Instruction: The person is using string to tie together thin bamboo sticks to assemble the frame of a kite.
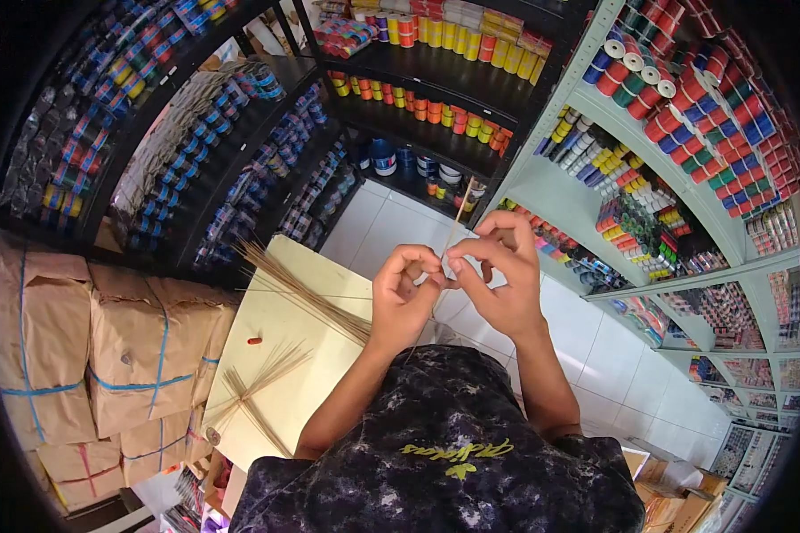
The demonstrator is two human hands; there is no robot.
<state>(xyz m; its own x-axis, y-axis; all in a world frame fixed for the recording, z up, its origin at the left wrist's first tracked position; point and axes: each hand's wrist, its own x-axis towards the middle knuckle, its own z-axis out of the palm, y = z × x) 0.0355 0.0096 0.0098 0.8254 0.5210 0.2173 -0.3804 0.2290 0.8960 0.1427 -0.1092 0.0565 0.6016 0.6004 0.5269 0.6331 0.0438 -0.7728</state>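
Both hands meet at frame centre; stick bundles (280,355) lie on a board (276,311) lower left, wrapped parcels (89,346) far left

A shop: shelves (542,191) crammed with colourful thread spools (693,98).

two hands (453,284), one thin stick (454,233) between them; two stick bundles (304,298), one cream board (284,346), one small red bead (255,340)

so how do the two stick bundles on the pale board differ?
The upper bundle is longer, lies slantwise and runs under the left hand. The lower bundle is shorter, crossed and fanned out, and no hand touches it. Both are thin tan sticks on the board.
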